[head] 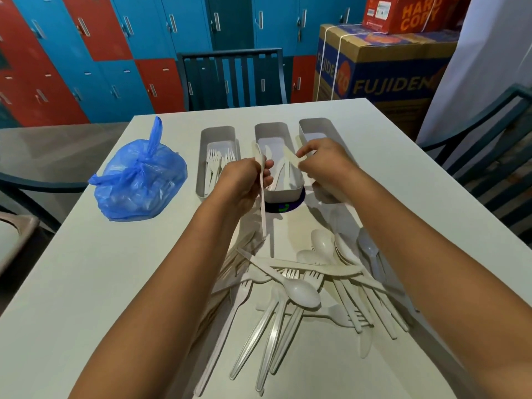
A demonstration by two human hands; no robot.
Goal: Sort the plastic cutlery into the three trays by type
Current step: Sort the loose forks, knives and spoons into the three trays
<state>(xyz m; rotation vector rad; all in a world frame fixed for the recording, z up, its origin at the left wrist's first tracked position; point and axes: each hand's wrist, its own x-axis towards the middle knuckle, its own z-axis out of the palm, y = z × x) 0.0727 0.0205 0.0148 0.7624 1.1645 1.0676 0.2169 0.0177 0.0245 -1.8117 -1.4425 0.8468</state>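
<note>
A: Which step is this?

B: Mid-sort, I'd judge. The left hand (244,180) grips a knife (262,197) upright, blade end up, handle hanging toward the pile (302,289). The right hand (322,162) pinches a second knife (290,159) by one end, its other end pointing to 10 o'clock over the middle tray (283,191)

A: So neither hand is free?

B: No, both are closed round a knife

A: Where does everything else sit?

B: Three trays stand in a row at 12 o'clock on the table (86,283). The left tray (201,156) holds forks; the middle one already has long pieces that look like knives; the right tray (313,128) is partly hidden by the right hand, so I cannot tell its contents. The unsorted pile of forks, spoons and knives lies at 6 o'clock, between the forearms. A tied blue bag (138,182) rests at 10 o'clock

A: And the next move?

B: Probably lowering both knives lengthwise into the middle tray, then reaching back to 6 o'clock for more
</note>
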